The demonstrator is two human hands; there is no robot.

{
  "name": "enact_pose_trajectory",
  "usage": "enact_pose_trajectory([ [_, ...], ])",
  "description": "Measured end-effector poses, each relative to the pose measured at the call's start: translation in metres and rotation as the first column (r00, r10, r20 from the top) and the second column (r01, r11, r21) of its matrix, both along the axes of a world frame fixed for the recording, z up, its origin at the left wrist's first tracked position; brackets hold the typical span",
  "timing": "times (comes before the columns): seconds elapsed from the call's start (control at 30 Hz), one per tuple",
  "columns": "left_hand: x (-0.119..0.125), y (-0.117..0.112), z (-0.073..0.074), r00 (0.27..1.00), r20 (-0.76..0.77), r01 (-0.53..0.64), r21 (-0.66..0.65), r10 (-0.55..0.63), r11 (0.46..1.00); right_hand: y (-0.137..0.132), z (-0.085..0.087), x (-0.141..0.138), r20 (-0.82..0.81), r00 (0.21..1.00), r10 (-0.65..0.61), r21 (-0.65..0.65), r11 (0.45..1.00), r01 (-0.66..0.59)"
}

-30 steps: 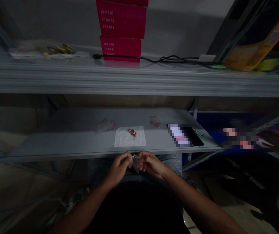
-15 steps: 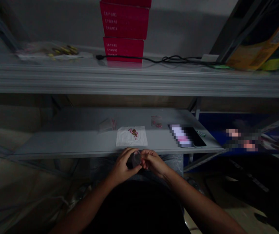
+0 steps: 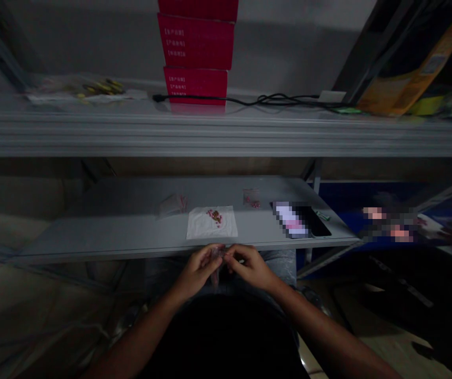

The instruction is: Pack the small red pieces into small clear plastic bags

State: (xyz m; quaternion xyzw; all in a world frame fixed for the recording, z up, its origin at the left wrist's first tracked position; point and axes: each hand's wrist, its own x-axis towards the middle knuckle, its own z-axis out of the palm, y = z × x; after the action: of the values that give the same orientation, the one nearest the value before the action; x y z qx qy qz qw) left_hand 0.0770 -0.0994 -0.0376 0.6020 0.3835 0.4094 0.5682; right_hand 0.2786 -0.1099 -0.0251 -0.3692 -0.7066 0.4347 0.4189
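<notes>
Over my lap, just in front of the shelf's edge, a small clear plastic bag point(image 3: 215, 275) is between my two hands. My left hand point(image 3: 199, 267) is closed on it, with its lower part hanging below the fingers. At the bag's upper right edge, the thumb and index finger of my right hand point(image 3: 251, 267) are pinched together. A white paper sheet point(image 3: 199, 229) lies beyond them, bearing a small heap of pink and brownish bits point(image 3: 215, 217). Behind it are a clear bag with small pink pieces point(image 3: 252, 200) and another clear bag point(image 3: 172, 204).
A phone point(image 3: 320, 227) lies at the right of the lower shelf point(image 3: 103, 226), beside a blurred-out bright patch. Above, the upper shelf point(image 3: 194, 131) carries red boxes point(image 3: 198, 45), a black cable point(image 3: 245, 101) and a bag with yellow items point(image 3: 105, 87). A person's dark-clad body is at right.
The bag's round open mouth, which faced up before, is now gathered between my fingers, and its lower part shows hanging. My left hand's fingers have closed in. The view has shifted slightly.
</notes>
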Motion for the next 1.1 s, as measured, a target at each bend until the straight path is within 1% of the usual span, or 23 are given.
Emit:
enact_pose_trajectory([
  [0.13, 0.003, 0.001, -0.001, 0.999, 0.046, 0.02, -0.034, -0.018, 0.999, 0.002, 0.001, 0.0, 0.01, 1.0, -0.023, 0.009, 1.0, 0.023],
  [0.23, 0.004, -0.003, -0.003, 0.998, 0.055, -0.039, -0.073, 0.043, 0.997, -0.001, 0.004, -0.001, -0.018, 1.0, -0.019, 0.013, 1.0, 0.019],
  [0.3, 0.003, -0.004, -0.004, 0.994, 0.08, -0.069, -0.103, 0.077, 0.992, -0.003, 0.007, -0.001, -0.069, 0.998, -0.013, 0.016, 1.0, 0.014],
  [0.4, -0.006, 0.003, 0.003, 0.983, 0.149, -0.09, -0.134, 0.11, 0.987, 0.005, 0.013, 0.003, -0.13, 0.991, -0.028, 0.036, 0.999, 0.033],
  [0.47, -0.016, 0.018, 0.013, 0.974, 0.17, -0.132, -0.123, 0.152, 0.984, 0.019, 0.018, 0.008, -0.101, 0.992, -0.071, 0.082, 0.994, 0.079],
  [0.53, -0.027, 0.04, 0.026, 0.972, 0.138, -0.181, -0.074, 0.19, 0.981, 0.04, 0.022, 0.013, -0.01, 0.993, -0.114, 0.16, 0.981, 0.114],
  [0.57, -0.032, 0.053, 0.032, 0.978, 0.087, -0.189, -0.03, 0.191, 0.982, 0.052, 0.024, 0.014, 0.049, 0.991, -0.126, 0.208, 0.972, 0.113],
  [0.6, -0.037, 0.067, 0.038, 0.985, 0.002, -0.173, 0.016, 0.173, 0.985, 0.065, 0.024, 0.014, 0.113, 0.984, -0.137, 0.254, 0.962, 0.105],
  [0.67, -0.043, 0.094, 0.049, 0.974, -0.19, -0.097, 0.139, 0.122, 0.986, 0.092, 0.023, 0.01, 0.249, 0.959, -0.135, 0.33, 0.943, 0.047],
  [0.7, -0.046, 0.107, 0.053, 0.956, -0.279, -0.035, 0.205, 0.093, 0.978, 0.104, 0.021, 0.006, 0.315, 0.942, -0.119, 0.355, 0.935, -0.001],
  [0.73, -0.047, 0.118, 0.057, 0.924, -0.377, 0.042, 0.263, 0.063, 0.964, 0.115, 0.018, 0.002, 0.374, 0.922, -0.098, 0.376, 0.925, -0.054],
  [0.77, -0.048, 0.128, 0.061, 0.877, -0.479, 0.128, 0.312, 0.039, 0.941, 0.124, 0.014, -0.003, 0.422, 0.903, -0.081, 0.395, 0.913, -0.103],
  [0.8, -0.048, 0.136, 0.065, 0.815, -0.578, 0.217, 0.354, 0.03, 0.91, 0.132, 0.009, -0.007, 0.459, 0.885, -0.071, 0.414, 0.899, -0.142],
  [0.87, -0.049, 0.147, 0.071, 0.669, -0.74, 0.375, 0.408, 0.062, 0.833, 0.142, 0.0, -0.014, 0.505, 0.86, -0.075, 0.45, 0.873, -0.188],
  [0.93, -0.048, 0.155, 0.077, 0.542, -0.831, 0.476, 0.427, 0.126, 0.769, 0.146, -0.008, -0.019, 0.533, 0.841, -0.092, 0.468, 0.86, -0.203],
  [0.97, -0.047, 0.158, 0.08, 0.492, -0.858, 0.512, 0.421, 0.146, 0.749, 0.147, -0.011, -0.02, 0.548, 0.83, -0.102, 0.469, 0.859, -0.205],
  [1.03, -0.045, 0.162, 0.083, 0.413, -0.896, 0.564, 0.39, 0.16, 0.728, 0.147, -0.014, -0.021, 0.584, 0.803, -0.121, 0.466, 0.859, -0.21],
  [1.1, -0.041, 0.167, 0.085, 0.357, -0.922, 0.608, 0.35, 0.148, 0.713, 0.147, -0.015, -0.022, 0.621, 0.772, -0.132, 0.464, 0.856, -0.227],
])
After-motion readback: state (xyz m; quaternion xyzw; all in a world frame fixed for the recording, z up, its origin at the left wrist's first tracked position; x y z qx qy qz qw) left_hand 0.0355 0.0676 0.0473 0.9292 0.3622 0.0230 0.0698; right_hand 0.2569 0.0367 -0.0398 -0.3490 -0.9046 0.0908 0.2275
